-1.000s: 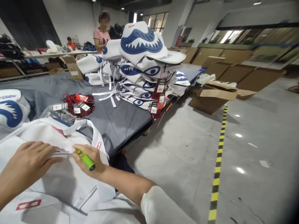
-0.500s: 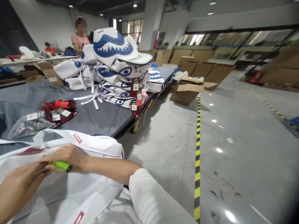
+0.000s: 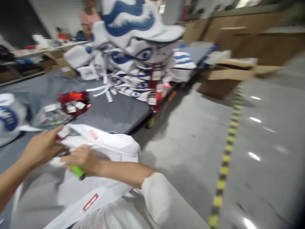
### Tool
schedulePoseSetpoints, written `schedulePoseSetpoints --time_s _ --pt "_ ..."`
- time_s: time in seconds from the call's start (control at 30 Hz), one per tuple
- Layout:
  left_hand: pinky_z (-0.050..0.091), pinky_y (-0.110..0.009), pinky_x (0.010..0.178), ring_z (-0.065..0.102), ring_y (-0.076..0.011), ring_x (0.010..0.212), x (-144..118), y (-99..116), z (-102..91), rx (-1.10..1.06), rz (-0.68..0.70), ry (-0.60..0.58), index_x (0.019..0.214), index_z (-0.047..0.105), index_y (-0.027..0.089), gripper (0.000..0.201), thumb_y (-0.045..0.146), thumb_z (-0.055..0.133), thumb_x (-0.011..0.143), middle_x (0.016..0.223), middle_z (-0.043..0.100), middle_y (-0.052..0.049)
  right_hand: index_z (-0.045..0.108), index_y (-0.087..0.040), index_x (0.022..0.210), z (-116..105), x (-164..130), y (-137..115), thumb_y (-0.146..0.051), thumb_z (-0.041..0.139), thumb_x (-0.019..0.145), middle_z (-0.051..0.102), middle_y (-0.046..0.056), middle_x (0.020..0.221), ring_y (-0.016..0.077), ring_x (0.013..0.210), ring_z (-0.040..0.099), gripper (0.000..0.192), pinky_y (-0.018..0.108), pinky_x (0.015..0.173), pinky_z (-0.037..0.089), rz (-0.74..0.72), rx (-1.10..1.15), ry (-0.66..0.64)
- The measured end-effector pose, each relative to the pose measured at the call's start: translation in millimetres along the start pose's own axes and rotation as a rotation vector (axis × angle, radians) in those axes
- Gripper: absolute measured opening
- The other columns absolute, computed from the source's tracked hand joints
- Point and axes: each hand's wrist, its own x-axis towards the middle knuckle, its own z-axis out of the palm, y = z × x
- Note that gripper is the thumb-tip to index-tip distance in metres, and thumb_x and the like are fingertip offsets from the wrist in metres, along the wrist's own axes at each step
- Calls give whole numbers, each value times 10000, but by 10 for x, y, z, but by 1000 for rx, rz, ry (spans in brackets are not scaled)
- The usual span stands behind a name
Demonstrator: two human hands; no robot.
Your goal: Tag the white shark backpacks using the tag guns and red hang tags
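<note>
Gripping a green tool (image 3: 77,171) at lower left, the right hand (image 3: 82,159) sits just right of the left hand (image 3: 41,148), which pinches the white bag (image 3: 111,148).

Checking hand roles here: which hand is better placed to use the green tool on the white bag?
Right, probably: the right hand already grips the green tool over the white bag, while the left hand pinches its fabric.

Motion blur throughout, no lettering legible on hang tags (image 3: 152,84), red label (image 3: 91,202)
</note>
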Motion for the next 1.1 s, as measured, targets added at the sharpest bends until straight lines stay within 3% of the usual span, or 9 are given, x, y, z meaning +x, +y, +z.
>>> schedulePoseSetpoints --time_s 0.1,0.17,0.3,0.5,0.6,0.7,0.87,0.97,1.1 --pt "449 -434 1020 566 -353 1249 -103 263 -157 -16 -134 -2 1541 316 128 780 442 541 864 1383 604 -161 712 -262 1138 -136 -153 158 -223 545 971 767 -2 1063 135 1026 701 239 246 985 488 59 201 128" --pt "327 -472 1156 404 -349 1416 -93 345 -182 -38 -130 10 1591 184 136 993 562 635 815 1565 411 -173 695 -265 1164 -170 -166 338 -261 571 955 758 17 1100 149 1042 701 242 266 975 511 113 390 272" --pt "209 -670 1155 243 -406 1493 -40 344 -50 -26 -171 -16 1614 50 217 1221 586 770 699 1661 164 -207 649 -194 1180 -198 -135 426 -324 553 978 768 55 986 197 979 724 258 354 918 566 363 491 229" --pt "185 -616 1185 340 -367 1437 -25 335 130 -84 -181 -5 1613 87 202 1060 462 715 800 1629 249 -200 646 -206 1154 -240 -47 363 -310 556 974 756 39 846 205 850 736 227 355 841 579 375 376 154" --pt "147 -621 1191 326 -369 1440 -17 309 177 -110 -197 35 1606 143 210 986 408 699 816 1625 266 -182 647 -214 1181 -288 157 543 -341 525 990 741 98 929 230 916 711 260 374 900 537 276 56 174" --pt "119 -622 1189 302 -391 1449 23 264 238 -147 -238 14 1604 154 205 999 376 717 796 1632 245 -189 563 -143 1317 -309 420 704 -431 575 950 663 186 1170 321 1128 615 467 471 961 485 201 -275 16" --pt "237 -556 1154 339 -393 1420 140 206 363 -182 -257 -37 1595 181 165 1000 354 730 781 1629 235 -218 336 -49 1491 -68 738 700 -395 714 848 509 281 1352 390 1228 517 822 526 963 461 264 -456 -425" --pt "310 -525 1113 387 -381 1387 174 188 403 -169 -279 -61 1593 197 167 955 343 705 803 1621 263 -216 324 -24 1497 114 826 605 -290 675 868 459 323 1388 417 1259 484 768 592 1011 397 310 -597 -467" --pt "282 -538 1153 372 -371 1419 70 153 377 -175 -231 -67 1599 186 165 996 419 722 799 1613 289 -210 360 -33 1483 116 799 531 -164 614 883 469 309 1393 386 1256 497 665 510 1009 414 324 -628 -495"
